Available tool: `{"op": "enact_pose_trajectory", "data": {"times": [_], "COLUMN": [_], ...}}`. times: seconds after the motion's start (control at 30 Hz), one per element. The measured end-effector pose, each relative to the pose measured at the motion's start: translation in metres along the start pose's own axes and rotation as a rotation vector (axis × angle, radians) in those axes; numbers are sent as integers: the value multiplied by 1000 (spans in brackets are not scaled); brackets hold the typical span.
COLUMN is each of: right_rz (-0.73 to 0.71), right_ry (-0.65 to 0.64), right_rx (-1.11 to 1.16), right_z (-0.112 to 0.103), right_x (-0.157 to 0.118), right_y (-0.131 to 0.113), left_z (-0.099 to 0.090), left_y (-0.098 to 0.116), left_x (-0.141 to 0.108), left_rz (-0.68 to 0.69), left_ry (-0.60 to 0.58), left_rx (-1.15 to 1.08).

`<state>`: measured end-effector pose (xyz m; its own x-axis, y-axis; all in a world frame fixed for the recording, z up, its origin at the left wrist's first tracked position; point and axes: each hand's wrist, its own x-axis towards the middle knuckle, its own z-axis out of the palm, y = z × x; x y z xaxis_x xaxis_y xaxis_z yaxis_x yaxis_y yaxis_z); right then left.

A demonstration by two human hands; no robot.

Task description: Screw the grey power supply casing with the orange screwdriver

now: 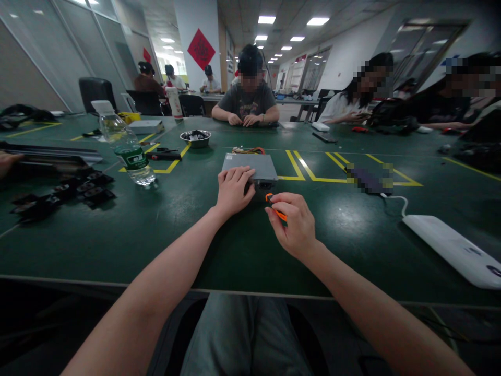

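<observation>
A grey metal box with a label lies on the green table, a dark socket on its near side and coloured wires behind it. My left hand rests on the box's near left part, its fingers over the top and its thumb at the near edge. Just right of and nearer than the box, my right hand is closed around an orange and black screwdriver. The tool's end is near the socket side; whether it touches the box I cannot tell.
A water bottle and black parts stand left. A steel bowl sits beyond. At right are a blurred phone and a white power bank. Another person sits opposite; a person's hand shows far left.
</observation>
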<state>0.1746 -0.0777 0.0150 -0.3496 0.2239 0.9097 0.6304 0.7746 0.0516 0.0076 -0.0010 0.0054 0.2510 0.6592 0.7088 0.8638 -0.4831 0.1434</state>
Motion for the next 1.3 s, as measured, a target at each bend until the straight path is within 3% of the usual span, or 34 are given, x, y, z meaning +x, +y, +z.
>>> {"op": "enact_pose_trajectory", "data": {"times": [0.23,0.5,0.7,1.07,1.3], "right_rz": [5,13,38,15,49], "right_ry": [-49,-17,36,-29,1], "right_rx": [103,-87,-20,-56,8], "right_z": [3,-6,-1,-4,-3], "right_x": [-3,2,2,1,2], "right_y": [-1,-2,-2,-2,-2], "left_z": [0,0,-1,-1,-1], "left_y": [0,0,0,0,0], "left_x": [0,0,0,0,-1], "left_rz": [1,5,-4,-4,2], "left_ry": [-2,-1,-1,-21,-9], "left_rx": [-2,-4,-10,-8,-8]}}
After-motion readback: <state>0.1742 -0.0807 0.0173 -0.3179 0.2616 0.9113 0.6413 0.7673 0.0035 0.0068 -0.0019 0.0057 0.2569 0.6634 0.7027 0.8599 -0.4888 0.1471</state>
